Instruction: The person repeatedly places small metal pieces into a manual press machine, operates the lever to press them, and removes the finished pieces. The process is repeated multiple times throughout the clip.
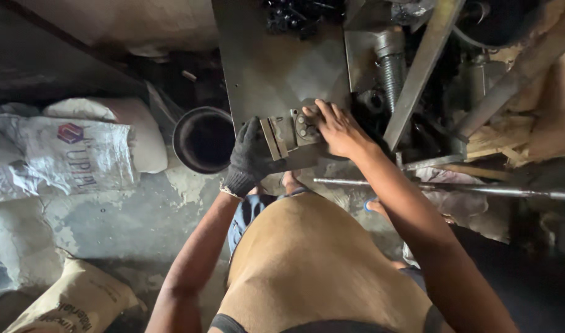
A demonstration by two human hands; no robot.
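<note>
My left hand [250, 155], in a dark knit glove, rests at the near edge of a grey metal machine table [267, 68], next to a set of small steel blocks [276, 137]. My bare right hand [331, 126] lies flat over a small round metal part [306, 127] with holes, fixed on that table edge. The fingers press on it rather than wrap it. A threaded screw shaft [391, 65] stands just right of the hand.
A round dark metal bucket [203, 139] sits on the floor left of the table. Woven sacks [60, 151] lie at the left, another sack [73, 302] at the bottom left. A long steel rod [455, 187] runs across at the right, under slanted metal bars [423, 68].
</note>
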